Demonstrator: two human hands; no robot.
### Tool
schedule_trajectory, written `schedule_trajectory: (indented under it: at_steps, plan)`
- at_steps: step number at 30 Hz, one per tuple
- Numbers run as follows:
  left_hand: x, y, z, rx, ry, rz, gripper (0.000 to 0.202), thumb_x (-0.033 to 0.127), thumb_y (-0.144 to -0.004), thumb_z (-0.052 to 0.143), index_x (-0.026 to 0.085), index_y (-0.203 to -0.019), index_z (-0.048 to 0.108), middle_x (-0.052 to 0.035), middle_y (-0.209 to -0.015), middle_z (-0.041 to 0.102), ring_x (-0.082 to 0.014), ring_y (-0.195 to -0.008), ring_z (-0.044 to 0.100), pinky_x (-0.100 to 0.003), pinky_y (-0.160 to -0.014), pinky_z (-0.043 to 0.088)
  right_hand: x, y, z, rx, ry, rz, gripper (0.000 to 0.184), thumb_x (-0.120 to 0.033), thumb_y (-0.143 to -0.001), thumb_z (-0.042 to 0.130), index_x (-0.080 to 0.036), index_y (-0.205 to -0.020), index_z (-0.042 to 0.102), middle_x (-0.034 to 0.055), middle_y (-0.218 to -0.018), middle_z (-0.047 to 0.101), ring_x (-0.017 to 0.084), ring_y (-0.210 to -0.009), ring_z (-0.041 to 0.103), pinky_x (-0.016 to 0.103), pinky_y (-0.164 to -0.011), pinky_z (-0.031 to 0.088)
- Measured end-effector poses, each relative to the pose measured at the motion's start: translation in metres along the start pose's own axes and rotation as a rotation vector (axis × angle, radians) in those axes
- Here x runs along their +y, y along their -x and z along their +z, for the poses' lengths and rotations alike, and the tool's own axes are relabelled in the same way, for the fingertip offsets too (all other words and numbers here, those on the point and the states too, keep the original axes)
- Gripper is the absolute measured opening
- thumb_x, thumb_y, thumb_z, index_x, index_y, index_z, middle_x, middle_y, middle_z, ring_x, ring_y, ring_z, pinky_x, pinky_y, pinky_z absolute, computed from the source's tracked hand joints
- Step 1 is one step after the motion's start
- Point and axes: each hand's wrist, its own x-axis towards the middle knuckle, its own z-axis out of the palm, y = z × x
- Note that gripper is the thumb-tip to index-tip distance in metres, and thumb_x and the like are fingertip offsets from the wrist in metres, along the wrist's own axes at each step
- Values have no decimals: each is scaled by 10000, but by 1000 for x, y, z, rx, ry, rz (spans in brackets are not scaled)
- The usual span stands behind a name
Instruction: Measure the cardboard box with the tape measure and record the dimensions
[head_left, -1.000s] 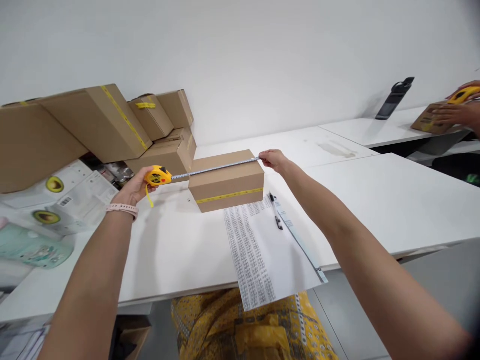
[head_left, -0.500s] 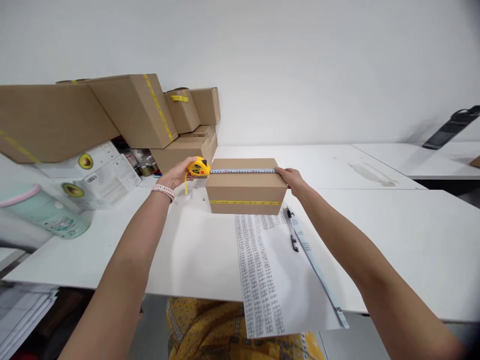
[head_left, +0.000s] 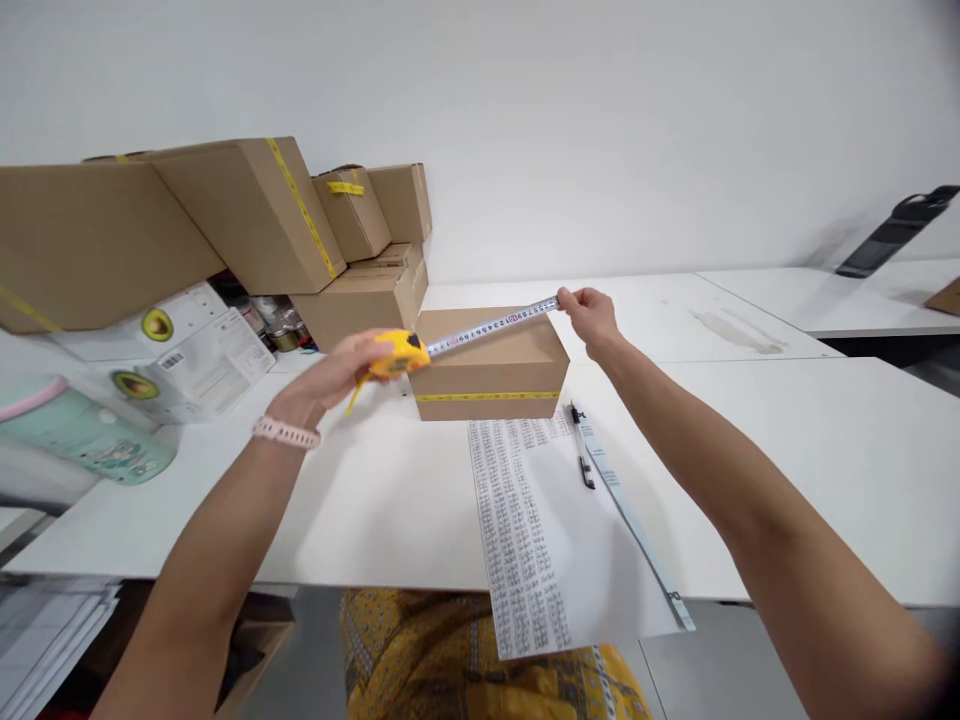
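My left hand [head_left: 341, 372] is closed around the yellow case of a tape measure [head_left: 403, 352], with its yellow strap dangling below. The pulled-out blade [head_left: 491, 328] slants up to the right, in front of and above a brown cardboard box [head_left: 487, 380] with a yellow tape band along its front. Between thumb and fingers, my right hand [head_left: 591, 315] pinches the blade's free end, near the box's right side. The box sits on the white table [head_left: 360, 500].
A printed sheet [head_left: 525, 540] lies before the box, overhanging the table's front edge. On it rest a pen [head_left: 582, 450] and a pale blue strip [head_left: 630, 510]. Stacked cartons [head_left: 240, 215] and a mint tumbler [head_left: 82, 430] stand left. A dark bottle [head_left: 892, 235] is far right.
The blade has lifted off the box top and now tilts. My left hand has brought the case nearer and lower; my right hand has risen with the blade's end.
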Motion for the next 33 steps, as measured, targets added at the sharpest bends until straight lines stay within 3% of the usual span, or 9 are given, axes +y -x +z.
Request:
schedule_trajectory:
  at_steps: [2,4,6,9,13,16,19,22,33]
  plan:
    - [-13,35,43,-260,80,-81,448,442,-783,776,187,-1143,705,-146,-1101,721,-202,-771,688,-255,-536,523,-12,-2,6,-131,-35,-52,293,-381,-925,637,-200,-709,554,-12,-703,546,116,-649,443,265,-636,385]
    - [-29,62,92,-398,265,-191,506,450,-737,816,200,-1147,655,-134,-1070,707,-208,-733,693,-296,-541,561,-22,-4,17,-362,25,-55,306,-422,-886,695,-198,-712,580,2,-710,580,129,-664,477,276,-644,404]
    - [-43,72,134,-381,418,-216,524,436,-756,817,212,-1174,594,-113,-1048,688,-210,-781,703,-328,-620,595,-29,-8,30,-549,111,-48,331,-483,-830,750,-203,-728,606,21,-729,621,152,-679,511,299,-653,429]
    - [-44,55,166,-237,539,-161,513,491,-742,811,193,-1102,601,-96,-1040,668,-197,-732,703,-313,-584,584,-34,-19,44,-589,186,-22,374,-555,-785,765,-214,-758,615,40,-750,656,182,-691,543,340,-675,460]
    - [-26,11,163,-163,567,-120,501,542,-739,779,169,-1041,634,-116,-1067,683,-204,-693,704,-337,-576,586,-30,-42,54,-440,245,1,365,-577,-822,701,-223,-787,615,76,-784,689,226,-752,592,377,-719,480]
    - [-20,-8,159,-144,566,-156,475,535,-746,776,176,-1017,624,-101,-1009,692,-206,-671,703,-344,-576,582,-19,-58,65,-363,386,-41,283,-463,-846,685,-211,-732,621,84,-786,694,232,-833,611,360,-793,474]
    - [-22,-7,165,-155,589,-180,497,541,-734,786,193,-1046,620,-89,-997,689,-213,-684,708,-339,-573,577,-8,-69,74,-380,419,-60,213,-377,-831,692,-207,-714,639,61,-806,704,214,-840,617,328,-812,458]
    - [-24,2,174,-135,587,-179,490,552,-742,777,197,-1051,640,-98,-1053,683,-216,-723,711,-330,-573,580,-1,-73,75,-421,422,-75,203,-397,-844,678,-216,-755,656,39,-831,714,198,-827,612,303,-782,449]
    - [-19,7,194,-102,588,-187,487,574,-732,782,196,-1017,666,-117,-1137,655,-212,-740,688,-350,-594,585,-5,-67,68,-475,471,-125,190,-405,-867,595,-228,-798,594,54,-890,707,212,-791,595,356,-787,441]
